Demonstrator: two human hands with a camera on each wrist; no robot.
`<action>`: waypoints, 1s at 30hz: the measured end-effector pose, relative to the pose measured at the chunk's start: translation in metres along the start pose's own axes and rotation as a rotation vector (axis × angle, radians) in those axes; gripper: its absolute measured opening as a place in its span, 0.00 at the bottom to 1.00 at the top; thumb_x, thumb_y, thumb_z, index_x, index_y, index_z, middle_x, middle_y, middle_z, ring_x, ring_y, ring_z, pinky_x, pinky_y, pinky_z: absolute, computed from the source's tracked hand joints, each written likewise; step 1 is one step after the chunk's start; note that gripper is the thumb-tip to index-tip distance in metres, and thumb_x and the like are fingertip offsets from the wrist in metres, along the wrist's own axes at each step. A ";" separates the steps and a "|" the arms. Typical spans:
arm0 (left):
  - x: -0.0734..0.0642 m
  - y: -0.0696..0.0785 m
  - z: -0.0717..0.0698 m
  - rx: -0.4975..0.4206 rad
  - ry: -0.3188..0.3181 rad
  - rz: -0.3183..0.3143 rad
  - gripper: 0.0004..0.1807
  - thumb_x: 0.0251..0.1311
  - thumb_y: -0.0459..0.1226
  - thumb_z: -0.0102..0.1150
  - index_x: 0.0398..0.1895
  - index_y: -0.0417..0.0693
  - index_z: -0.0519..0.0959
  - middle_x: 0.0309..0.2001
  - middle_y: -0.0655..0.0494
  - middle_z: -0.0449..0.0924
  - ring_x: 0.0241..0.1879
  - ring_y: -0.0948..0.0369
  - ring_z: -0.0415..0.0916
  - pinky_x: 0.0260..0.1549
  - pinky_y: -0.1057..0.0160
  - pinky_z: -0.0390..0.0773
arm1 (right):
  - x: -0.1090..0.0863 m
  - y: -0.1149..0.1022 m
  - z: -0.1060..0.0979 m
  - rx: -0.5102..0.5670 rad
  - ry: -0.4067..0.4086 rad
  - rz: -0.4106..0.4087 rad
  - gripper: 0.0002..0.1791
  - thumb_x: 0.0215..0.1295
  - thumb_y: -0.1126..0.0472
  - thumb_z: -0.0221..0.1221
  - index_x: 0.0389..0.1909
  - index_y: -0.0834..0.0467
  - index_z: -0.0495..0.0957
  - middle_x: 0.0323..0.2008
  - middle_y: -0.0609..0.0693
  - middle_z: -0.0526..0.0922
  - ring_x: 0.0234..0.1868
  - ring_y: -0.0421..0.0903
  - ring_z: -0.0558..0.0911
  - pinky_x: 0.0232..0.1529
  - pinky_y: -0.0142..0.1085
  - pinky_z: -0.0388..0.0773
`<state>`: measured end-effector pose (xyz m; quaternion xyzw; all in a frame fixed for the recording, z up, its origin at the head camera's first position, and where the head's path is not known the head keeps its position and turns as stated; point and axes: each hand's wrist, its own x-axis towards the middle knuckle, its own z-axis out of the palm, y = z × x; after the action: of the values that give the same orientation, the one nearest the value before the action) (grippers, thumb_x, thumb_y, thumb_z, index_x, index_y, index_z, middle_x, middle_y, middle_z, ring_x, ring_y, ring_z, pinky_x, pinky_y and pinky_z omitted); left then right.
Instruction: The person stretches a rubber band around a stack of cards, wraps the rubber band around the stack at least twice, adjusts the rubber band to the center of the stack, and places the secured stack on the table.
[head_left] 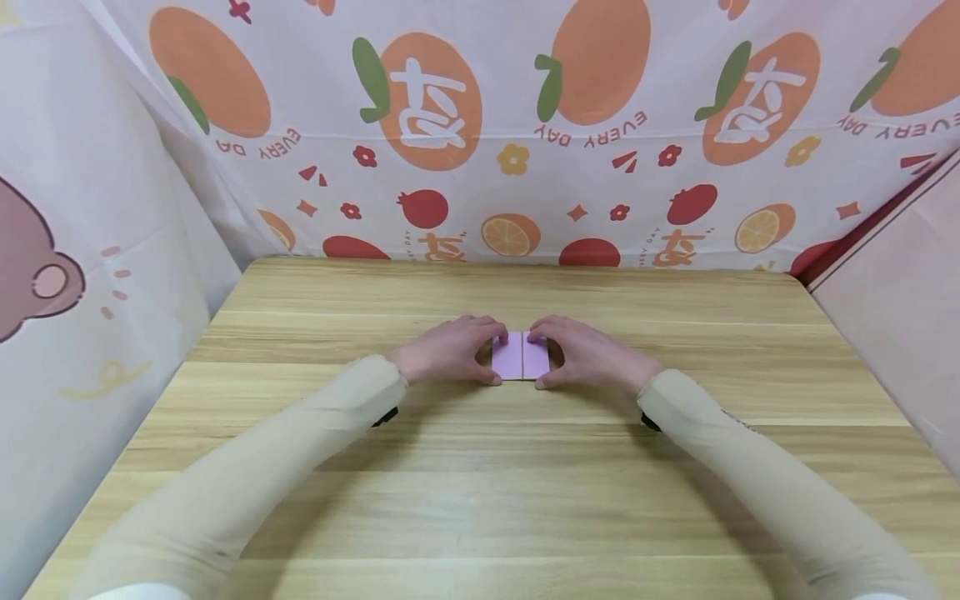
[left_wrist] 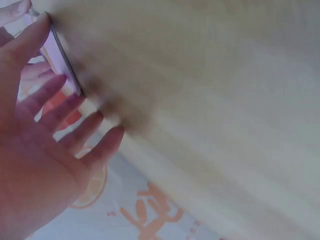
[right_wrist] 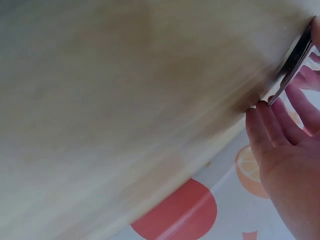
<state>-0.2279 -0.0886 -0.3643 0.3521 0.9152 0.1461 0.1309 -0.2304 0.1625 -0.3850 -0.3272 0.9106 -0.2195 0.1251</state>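
Two small lilac rectangles lie side by side in the head view, a left flat piece [head_left: 507, 358] and a right flat piece [head_left: 536, 360]. A thin brownish line runs between them; whether they are joined I cannot tell. My left hand [head_left: 452, 350] grips the left one, thumb at the near edge and fingertips at the far edge. Mirroring it, my right hand [head_left: 592, 357] grips the right one. The left wrist view shows the lilac face beyond the thumb, with a thin dark rim. From the right wrist, a dark thin side [right_wrist: 296, 59] appears between thumb and fingers.
Both hands are over a light wood-grain table [head_left: 465, 500], toward its far half. Behind the far edge hangs a white cloth [head_left: 495, 192] printed with fruit. More cloth hangs at the left [head_left: 112, 208] and the right [head_left: 900, 275].
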 end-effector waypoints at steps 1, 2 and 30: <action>0.000 0.000 -0.001 0.003 -0.012 0.000 0.30 0.56 0.49 0.71 0.58 0.48 0.74 0.56 0.55 0.75 0.52 0.56 0.70 0.54 0.55 0.71 | 0.000 0.001 0.000 0.004 -0.004 0.003 0.39 0.53 0.42 0.72 0.64 0.52 0.72 0.63 0.44 0.70 0.62 0.42 0.68 0.66 0.41 0.65; -0.001 0.000 -0.002 0.004 -0.022 0.001 0.30 0.56 0.49 0.71 0.59 0.48 0.74 0.57 0.55 0.74 0.52 0.56 0.70 0.55 0.55 0.71 | -0.001 0.001 -0.001 0.004 -0.008 0.006 0.39 0.53 0.41 0.72 0.64 0.52 0.71 0.64 0.44 0.69 0.63 0.42 0.67 0.66 0.41 0.64; -0.002 -0.003 0.001 0.002 -0.032 0.013 0.30 0.58 0.49 0.69 0.60 0.49 0.73 0.60 0.55 0.73 0.57 0.56 0.69 0.59 0.53 0.69 | -0.006 0.006 -0.005 0.058 -0.054 0.032 0.40 0.53 0.45 0.73 0.66 0.51 0.71 0.68 0.47 0.67 0.68 0.47 0.65 0.69 0.46 0.60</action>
<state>-0.2277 -0.0919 -0.3659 0.3607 0.9107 0.1406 0.1441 -0.2310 0.1724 -0.3833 -0.3146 0.9053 -0.2348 0.1624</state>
